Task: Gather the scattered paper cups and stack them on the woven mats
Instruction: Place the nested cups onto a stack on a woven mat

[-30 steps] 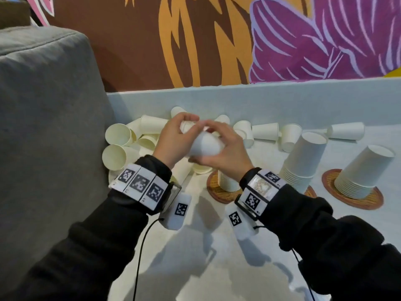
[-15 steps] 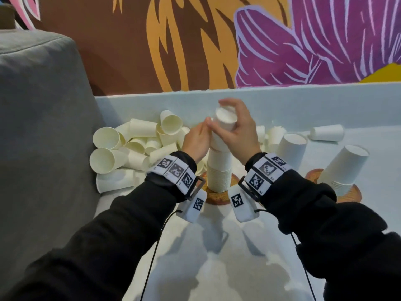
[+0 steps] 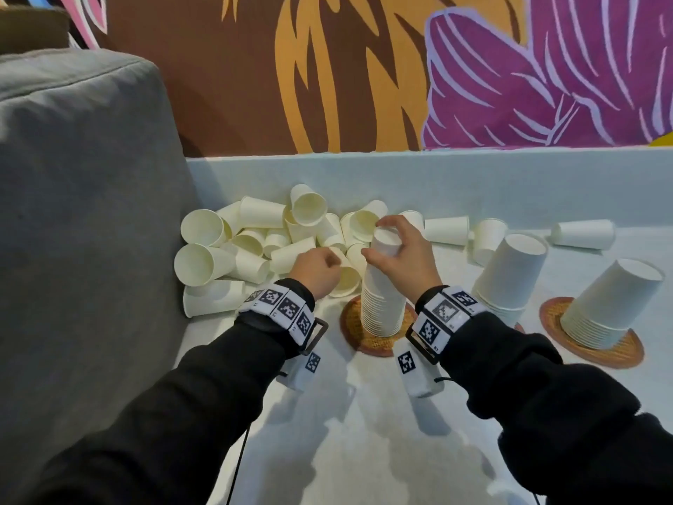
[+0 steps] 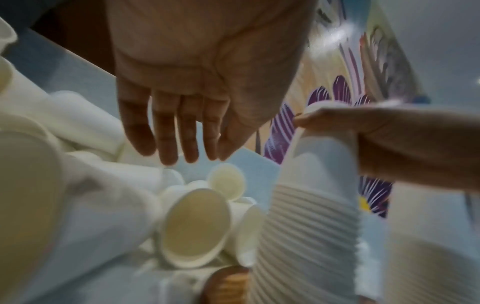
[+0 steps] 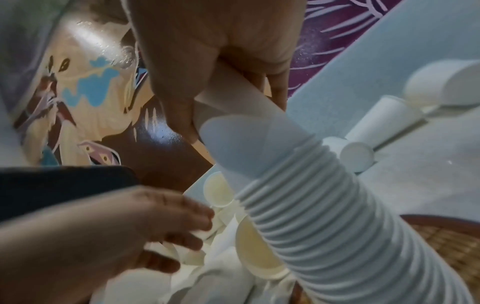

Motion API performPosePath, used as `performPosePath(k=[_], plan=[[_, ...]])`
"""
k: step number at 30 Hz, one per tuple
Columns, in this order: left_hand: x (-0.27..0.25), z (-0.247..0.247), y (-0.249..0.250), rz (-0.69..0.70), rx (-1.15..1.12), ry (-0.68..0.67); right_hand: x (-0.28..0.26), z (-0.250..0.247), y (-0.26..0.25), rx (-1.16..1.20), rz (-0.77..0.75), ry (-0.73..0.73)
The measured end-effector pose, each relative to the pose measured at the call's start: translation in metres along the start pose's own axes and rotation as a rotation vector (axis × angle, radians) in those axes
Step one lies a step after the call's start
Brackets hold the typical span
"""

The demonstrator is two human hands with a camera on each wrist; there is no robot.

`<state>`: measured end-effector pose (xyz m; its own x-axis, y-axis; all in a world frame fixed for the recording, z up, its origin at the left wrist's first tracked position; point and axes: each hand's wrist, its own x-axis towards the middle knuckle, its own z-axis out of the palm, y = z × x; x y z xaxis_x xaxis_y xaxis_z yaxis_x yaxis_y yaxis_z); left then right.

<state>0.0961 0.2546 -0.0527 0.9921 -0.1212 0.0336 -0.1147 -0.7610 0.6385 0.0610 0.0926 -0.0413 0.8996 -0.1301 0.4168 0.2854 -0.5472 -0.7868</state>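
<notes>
**cupstacker_q:** which step are you on here? looks like half the job is still lying around lol

**me:** I'm seating a cup on the tall stack in the middle of the frame. My right hand has its fingers and thumb curled round the top cup, upside down like the rest, and the stack stands on the middle woven mat. 2 more stacks sit on mats at the right: one just right of my wrist and one near the right edge.

**cupstacker_q:** and the other hand?

**me:** My left hand is empty. In the left wrist view the fingers hang straight and a bit apart, pointing down at the loose pile at center left, against the grey cushion. It's very close to the nearest cups; the view is too blurred to tell if it touches one.

**cupstacker_q:** so next move?

**me:** My guess: press the top cup down until it nests, let go without tipping that stack since it's tall and narrow, and have the left hand close on 1 cup from the pile. There are also a few strays along the back wall at upper right. Plenty left, I'd say.
</notes>
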Motion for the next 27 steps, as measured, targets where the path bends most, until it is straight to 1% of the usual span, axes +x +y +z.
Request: performPosePath(k=[1,2,4,5,7,9,11,13,14,15,16,18,19,20,21,22,23,25,26,27], plan=[[0.003,-0.001,-0.009,-0.037,0.086,0.025,0.0,0.0,0.0,-0.002,0.002,-0.005],[0.004,-0.001,-0.017,-0.062,0.202,0.023,0.001,0.001,-0.001,-0.021,0.005,-0.012],[0.005,0.001,-0.034,-0.101,0.428,-0.051,0.001,0.002,-0.004,-0.089,-0.019,0.016],[0.004,0.003,-0.041,-0.119,0.484,-0.106,0.0,0.003,-0.006,-0.109,-0.056,0.06],[0.002,0.009,-0.053,-0.149,0.482,-0.183,-0.004,0.007,-0.011,-0.11,-0.193,0.159],[0.0,0.007,-0.059,-0.159,0.433,-0.203,-0.006,0.013,-0.014,-0.128,-0.354,0.191],[0.0,-0.002,-0.058,-0.168,0.347,-0.189,-0.009,0.022,-0.019,-0.136,-0.505,0.145],[-0.002,-0.019,-0.052,-0.138,0.29,-0.168,-0.011,0.033,-0.023,-0.114,-0.653,0.068],[-0.003,-0.029,-0.048,-0.111,0.286,-0.174,-0.012,0.038,-0.025,-0.109,-0.705,0.017],[-0.006,-0.038,-0.044,-0.081,0.288,-0.19,-0.013,0.044,-0.025,-0.115,-0.714,-0.059],[-0.01,-0.048,-0.038,-0.039,0.291,-0.213,-0.014,0.048,-0.025,-0.142,-0.675,-0.164],[-0.018,-0.064,-0.027,0.063,0.277,-0.266,-0.017,0.056,-0.023,-0.244,-0.468,-0.407],[-0.022,-0.069,-0.023,0.115,0.269,-0.278,-0.018,0.059,-0.022,-0.262,-0.358,-0.496],[-0.025,-0.073,-0.02,0.158,0.265,-0.279,-0.019,0.061,-0.021,-0.234,-0.269,-0.545],[-0.027,-0.076,-0.02,0.187,0.257,-0.271,-0.019,0.063,-0.022,-0.187,-0.216,-0.559],[-0.03,-0.077,-0.022,0.195,0.235,-0.255,-0.019,0.065,-0.022,-0.156,-0.194,-0.559],[-0.032,-0.078,-0.026,0.186,0.198,-0.234,-0.018,0.066,-0.021,-0.147,-0.184,-0.566],[-0.032,-0.078,-0.037,0.122,0.061,-0.181,-0.019,0.068,-0.018,-0.15,-0.186,-0.59],[-0.031,-0.078,-0.042,0.086,-0.015,-0.126,-0.019,0.068,-0.015,-0.151,-0.183,-0.59],[-0.029,-0.078,-0.048,0.056,-0.069,-0.028,-0.02,0.067,-0.014,-0.15,-0.168,-0.583]])
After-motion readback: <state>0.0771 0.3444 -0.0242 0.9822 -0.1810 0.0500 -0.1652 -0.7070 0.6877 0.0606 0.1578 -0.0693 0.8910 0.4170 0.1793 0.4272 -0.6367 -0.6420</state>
